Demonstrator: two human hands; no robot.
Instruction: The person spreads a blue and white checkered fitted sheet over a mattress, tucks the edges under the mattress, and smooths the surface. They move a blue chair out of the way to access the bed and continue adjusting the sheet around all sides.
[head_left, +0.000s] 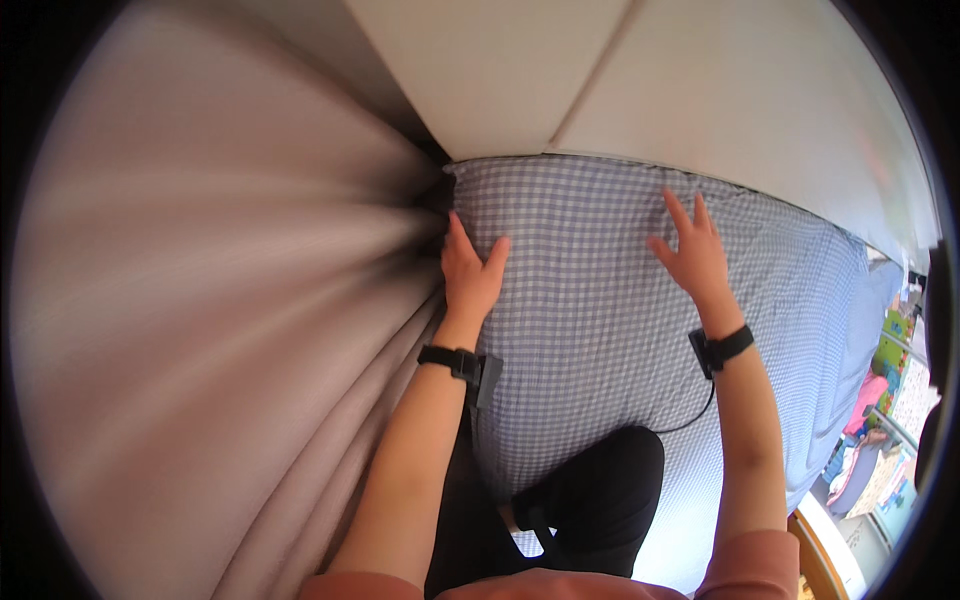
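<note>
A blue-and-white checked sheet (585, 300) covers the bed before me, with small wrinkles near its far edge. At the sheet's left edge, beside the curtain, lies my left hand (472, 274), thumb and fingers apart and holding nothing. My right hand (694, 251) is over the far part of the sheet with its fingers spread; whether it touches the cloth I cannot tell. Each wrist wears a black strap with a small device, and a thin black cable runs from the right one. One knee in black trousers rests on the sheet.
A pinkish-beige curtain (225, 300) hangs in folds along the left. Pale panels (712, 97) stand against the bed's far side. Beyond the bed at the right are folded clothes or fabrics (855, 472) and a pink item (866, 401). A wooden edge (821, 551) shows at lower right.
</note>
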